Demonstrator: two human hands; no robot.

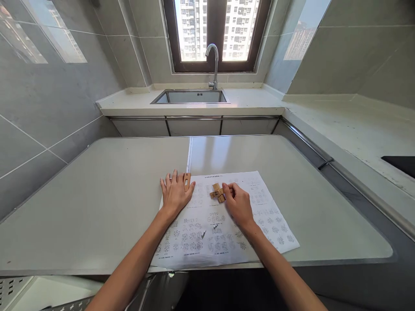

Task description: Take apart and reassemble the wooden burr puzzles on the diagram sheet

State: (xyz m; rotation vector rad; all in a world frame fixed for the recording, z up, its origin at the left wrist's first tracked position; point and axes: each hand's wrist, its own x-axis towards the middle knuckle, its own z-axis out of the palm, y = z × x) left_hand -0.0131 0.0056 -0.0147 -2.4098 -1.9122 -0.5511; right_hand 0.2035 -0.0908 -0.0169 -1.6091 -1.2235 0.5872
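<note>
On the pale surface (97, 194), atop white printed paper (227, 255), your right hand (239, 204) pinches likely light, stiff tan wooden blocks (216, 193) edgewise; your left hand (175, 198) lies spread.

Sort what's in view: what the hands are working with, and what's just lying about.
In use:
- slotted piece, by the left hand
- wooden cluster, at the right hand
- printed sheet, beneath

Not in use:
- black object, right counter
- sink
- faucet
</note>
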